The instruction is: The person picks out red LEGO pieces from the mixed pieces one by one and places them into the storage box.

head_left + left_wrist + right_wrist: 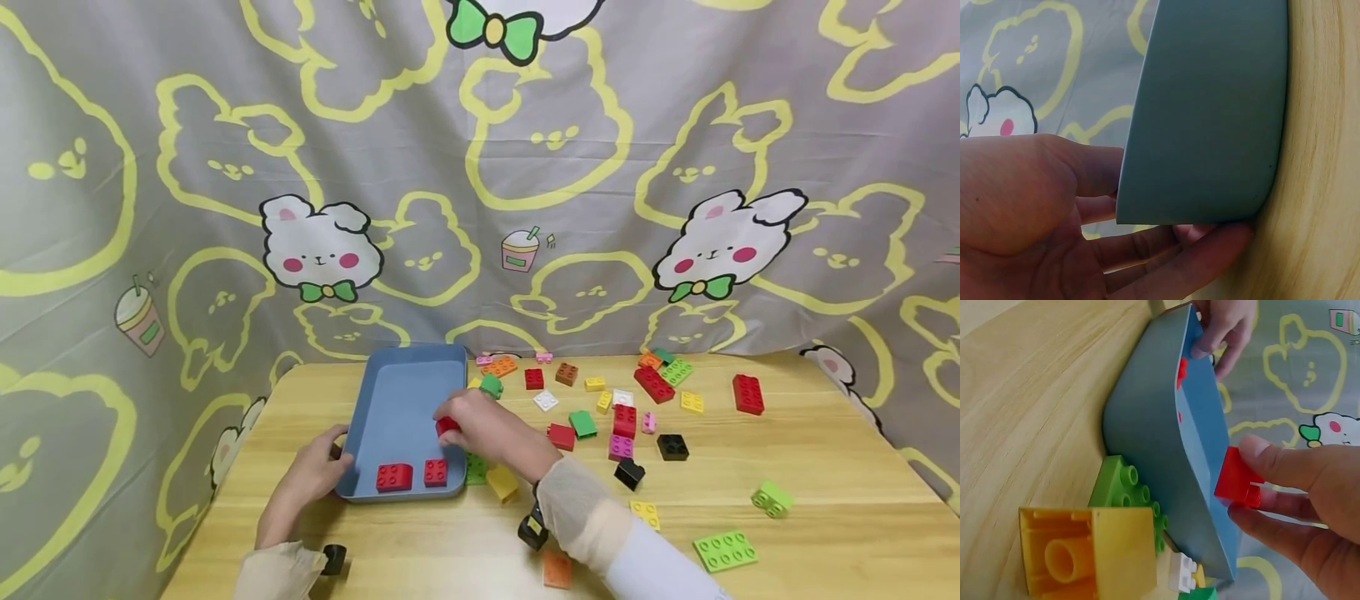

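Patterned fabric [420,150] backed the bench [832,442] while your left grip [315,462] pinched the blue tray [408,408] and your right grip [483,425] pinched a red block [1232,475] over it, a loading step apparently requiring lowering, then release.

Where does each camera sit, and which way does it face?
Head: on the head, facing forward and down at the blue tray; left hand, right hand, forearms show.
Left: on left wrist, facing the tray's outer wall; left hand shows.
Right: on right wrist, facing the held red brick and tray; both hands show.
Head and right share: both hands, red brick, tray.
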Motion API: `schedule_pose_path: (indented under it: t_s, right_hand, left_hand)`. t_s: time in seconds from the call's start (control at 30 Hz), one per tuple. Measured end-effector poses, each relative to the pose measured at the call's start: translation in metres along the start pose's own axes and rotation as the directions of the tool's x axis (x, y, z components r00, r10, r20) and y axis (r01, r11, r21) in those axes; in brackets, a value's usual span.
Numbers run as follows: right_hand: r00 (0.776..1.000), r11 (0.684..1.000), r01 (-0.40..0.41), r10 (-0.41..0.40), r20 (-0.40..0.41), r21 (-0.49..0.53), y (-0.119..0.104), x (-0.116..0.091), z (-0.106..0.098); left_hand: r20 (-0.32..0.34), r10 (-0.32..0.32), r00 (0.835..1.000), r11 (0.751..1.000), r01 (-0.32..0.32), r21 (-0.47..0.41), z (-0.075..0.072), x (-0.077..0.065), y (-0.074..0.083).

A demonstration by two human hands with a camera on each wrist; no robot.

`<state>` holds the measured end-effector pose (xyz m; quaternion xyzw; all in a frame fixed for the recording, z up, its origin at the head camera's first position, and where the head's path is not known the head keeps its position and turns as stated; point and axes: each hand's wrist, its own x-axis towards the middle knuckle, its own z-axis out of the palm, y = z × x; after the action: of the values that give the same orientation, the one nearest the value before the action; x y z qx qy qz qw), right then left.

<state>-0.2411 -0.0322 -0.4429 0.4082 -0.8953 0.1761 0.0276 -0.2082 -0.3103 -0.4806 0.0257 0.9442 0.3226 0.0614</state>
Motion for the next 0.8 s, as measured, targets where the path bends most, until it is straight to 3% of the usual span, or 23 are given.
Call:
schedule_pose_path:
  t_s: [0.43, 0.67, 0.8]
  right_hand:
    - [0.995, 0.995, -0.089, 0.091, 0.037, -0.049, -0.004, 0.026, 0.024]
    - [0.991, 0.985, -0.089, 0.103, 0.089, -0.151, -0.008, 0.032, 0.032]
    - [0.991, 0.984, -0.084, 0.099, 0.089, -0.158, -0.012, 0.034, 0.034]
  left_hand:
    - [-0.019, 0.020, 1.000, 1.000, -0.020, -0.003, 0.000, 0.000, -0.002]
    - [-0.014, -0.003, 1.000, 1.000, 0.003, -0.007, 0.001, -0.002, 0.000]
    - [-0.018, -0.009, 1.000, 1.000, 0.009, -0.005, 0.000, -0.002, 0.000]
